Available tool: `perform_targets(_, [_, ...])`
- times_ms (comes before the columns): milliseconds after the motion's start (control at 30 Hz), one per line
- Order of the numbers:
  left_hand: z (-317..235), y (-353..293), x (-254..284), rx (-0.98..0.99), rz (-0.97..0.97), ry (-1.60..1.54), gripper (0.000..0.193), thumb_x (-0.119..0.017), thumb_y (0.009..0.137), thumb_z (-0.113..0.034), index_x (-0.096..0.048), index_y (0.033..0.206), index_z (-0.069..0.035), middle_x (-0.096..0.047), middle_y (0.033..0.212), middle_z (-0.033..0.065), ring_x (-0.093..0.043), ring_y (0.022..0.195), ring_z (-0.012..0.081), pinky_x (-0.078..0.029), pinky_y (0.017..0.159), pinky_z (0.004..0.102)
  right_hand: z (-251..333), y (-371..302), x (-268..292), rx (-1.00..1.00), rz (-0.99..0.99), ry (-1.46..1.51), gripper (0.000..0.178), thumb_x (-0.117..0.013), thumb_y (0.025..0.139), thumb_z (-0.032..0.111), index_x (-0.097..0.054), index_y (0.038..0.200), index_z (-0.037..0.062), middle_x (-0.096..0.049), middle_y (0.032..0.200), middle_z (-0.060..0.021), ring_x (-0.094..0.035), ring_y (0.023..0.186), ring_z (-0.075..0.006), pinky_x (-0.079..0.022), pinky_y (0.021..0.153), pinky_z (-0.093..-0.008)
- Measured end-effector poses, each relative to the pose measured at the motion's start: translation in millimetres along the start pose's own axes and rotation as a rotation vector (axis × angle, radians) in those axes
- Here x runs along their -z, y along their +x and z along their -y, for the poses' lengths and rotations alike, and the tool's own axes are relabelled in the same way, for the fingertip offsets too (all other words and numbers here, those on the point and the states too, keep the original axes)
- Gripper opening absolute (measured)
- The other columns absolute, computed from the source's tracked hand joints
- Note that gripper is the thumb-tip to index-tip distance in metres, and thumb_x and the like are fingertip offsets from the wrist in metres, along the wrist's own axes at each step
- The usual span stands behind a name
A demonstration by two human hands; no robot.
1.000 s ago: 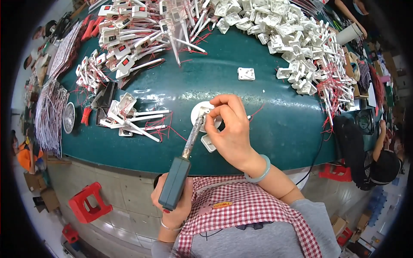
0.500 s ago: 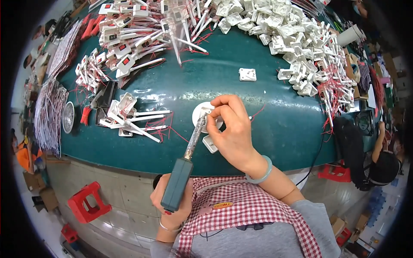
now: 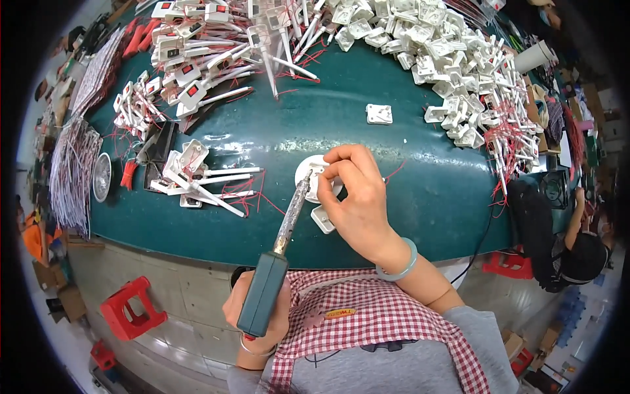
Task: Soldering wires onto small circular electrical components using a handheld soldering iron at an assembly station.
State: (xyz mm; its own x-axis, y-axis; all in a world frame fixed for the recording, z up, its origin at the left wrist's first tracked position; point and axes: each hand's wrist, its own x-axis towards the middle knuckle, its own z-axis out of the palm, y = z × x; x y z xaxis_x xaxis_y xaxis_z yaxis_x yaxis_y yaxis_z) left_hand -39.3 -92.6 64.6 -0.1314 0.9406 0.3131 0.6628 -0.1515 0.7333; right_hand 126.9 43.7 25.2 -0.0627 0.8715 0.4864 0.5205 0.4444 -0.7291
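My left hand (image 3: 268,297) is wrapped round the green pistol-shaped handle of a soldering iron (image 3: 264,292), below the table's near edge. Its perforated metal barrel slants up to the right, with the tip at a small white plastic housing (image 3: 313,186). That housing rests on a white round disc (image 3: 304,168) on the table. Over the disc's right side, my right hand (image 3: 356,197) has thumb and forefinger pinched at the housing; what lies between the fingertips is hidden. A thin red wire (image 3: 396,172) sticks out beyond this hand. Just below the disc lies a white plastic cover (image 3: 322,220).
White stick-like pieces with red wires (image 3: 207,180) lie to the left, beside a metal bowl (image 3: 103,177). Piles of switch assemblies (image 3: 190,72) and white housings (image 3: 426,39) cover the table's far side. A single white plate (image 3: 378,114) lies beyond my right hand.
My left hand and the soldering iron have drawn back slightly toward the lower left. The right hand keeps its pinch at the housing, nearly unmoved.
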Motion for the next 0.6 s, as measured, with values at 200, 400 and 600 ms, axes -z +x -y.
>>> perform_targets(200, [6.4,-1.0,-2.9,0.079,0.081,-0.040,0.018,-0.074,0.074,0.003,-0.067,0.090,0.004,-0.066,0.086,0.0139,-0.066,0.068,0.0273,-0.051,0.059,0.0327,0.1,-0.3,0.2,0.002,0.005,-0.015,0.015,-0.069,0.072,-0.009,-0.056,0.077,-0.0013,-0.058,0.098,-0.0120,-0.060,0.088,-0.0294,-0.050,0.069,-0.0380])
perform_targets(400, [6.7,2.5,-2.0,0.080,0.130,-0.013,0.019,-0.074,0.071,0.003,-0.066,0.089,0.004,-0.066,0.086,0.0128,-0.066,0.068,0.0260,-0.052,0.060,0.0319,-1.1,-0.5,-0.5,0.005,0.005,0.000,0.014,-0.069,0.073,-0.008,-0.057,0.077,-0.0016,-0.058,0.098,-0.0117,-0.059,0.088,-0.0291,-0.050,0.069,-0.0379])
perform_targets(600, [2.7,3.0,-0.4,0.090,0.122,-0.029,0.019,-0.073,0.071,0.003,-0.066,0.089,0.005,-0.065,0.085,0.0132,-0.066,0.068,0.0268,-0.052,0.060,0.0320,-0.3,0.9,2.1,-0.007,0.015,0.008,0.014,-0.068,0.073,-0.008,-0.057,0.078,-0.0021,-0.058,0.098,-0.0119,-0.059,0.088,-0.0289,-0.051,0.069,-0.0375])
